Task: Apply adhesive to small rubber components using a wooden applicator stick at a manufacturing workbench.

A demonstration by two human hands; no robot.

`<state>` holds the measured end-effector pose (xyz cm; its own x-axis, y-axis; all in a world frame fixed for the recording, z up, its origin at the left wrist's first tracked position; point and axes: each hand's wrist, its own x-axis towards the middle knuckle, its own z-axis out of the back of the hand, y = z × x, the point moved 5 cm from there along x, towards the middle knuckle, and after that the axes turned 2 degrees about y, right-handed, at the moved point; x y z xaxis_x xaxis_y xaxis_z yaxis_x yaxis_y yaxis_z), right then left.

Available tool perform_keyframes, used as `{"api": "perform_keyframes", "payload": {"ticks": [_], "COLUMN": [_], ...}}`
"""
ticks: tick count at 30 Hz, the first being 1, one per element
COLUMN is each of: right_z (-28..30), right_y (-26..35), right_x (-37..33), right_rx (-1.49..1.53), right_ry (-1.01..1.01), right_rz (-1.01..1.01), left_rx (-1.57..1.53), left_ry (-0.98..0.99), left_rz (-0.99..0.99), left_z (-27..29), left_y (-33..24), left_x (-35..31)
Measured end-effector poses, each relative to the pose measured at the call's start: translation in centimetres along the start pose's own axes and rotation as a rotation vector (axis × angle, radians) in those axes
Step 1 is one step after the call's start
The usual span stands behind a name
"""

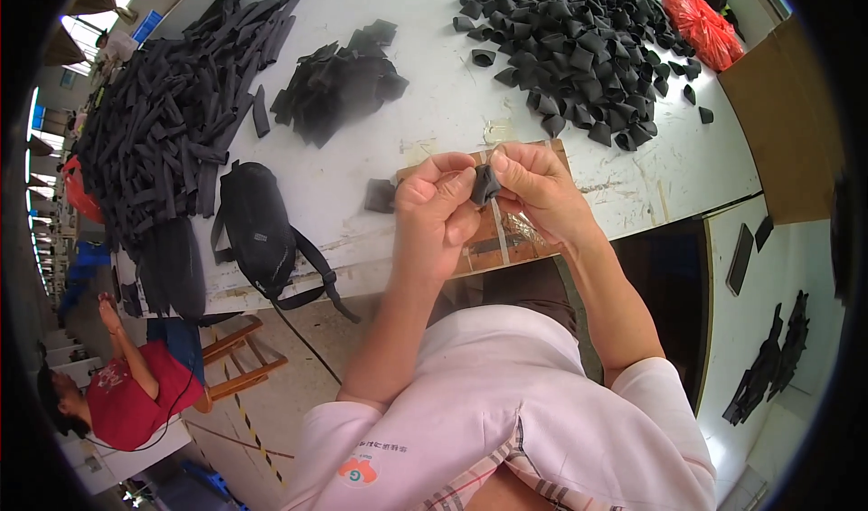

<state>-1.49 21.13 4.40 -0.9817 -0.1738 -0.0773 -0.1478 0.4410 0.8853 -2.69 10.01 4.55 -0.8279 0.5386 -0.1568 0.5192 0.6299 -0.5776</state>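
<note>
A small black piece of fabric is pinched between both hands above a brown cardboard pad taped to the white table's front edge. My left hand holds it from the left with thumb and fingers curled. My right hand grips it from the right. Another small black piece lies flat on the table just left of my left hand.
The white table carries a big heap of folded black pieces, a smaller stack, a pile of long black strips and a black bag. A red plastic bag lies at the back right. A person in red sits lower left.
</note>
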Motion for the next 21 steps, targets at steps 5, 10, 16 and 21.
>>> {"api": "perform_keyframes", "payload": {"ticks": [5,10,16,21], "right_z": [0.1,0.1,-0.5,0.7], "right_y": [1.8,1.9,0.7,-0.3], "right_x": [-0.7,-0.4,0.9,0.7], "right_rx": [-0.457,-0.381,-0.347,-0.254], "right_ry": [-0.190,-0.213,-0.145,-0.096], "right_rz": [0.124,0.080,0.037,0.111], "left_rx": [0.928,1.030,1.029,1.118], "left_ry": [-0.056,0.064,-0.036,0.088], "left_rz": [-0.688,-0.534,-0.615,-0.649], "left_z": [-2.2,-2.5,-1.3,-2.9], "left_y": [-3.1,-3.3,-3.9,-4.2], "left_x": [-0.7,-0.5,-0.9,-0.3]}}
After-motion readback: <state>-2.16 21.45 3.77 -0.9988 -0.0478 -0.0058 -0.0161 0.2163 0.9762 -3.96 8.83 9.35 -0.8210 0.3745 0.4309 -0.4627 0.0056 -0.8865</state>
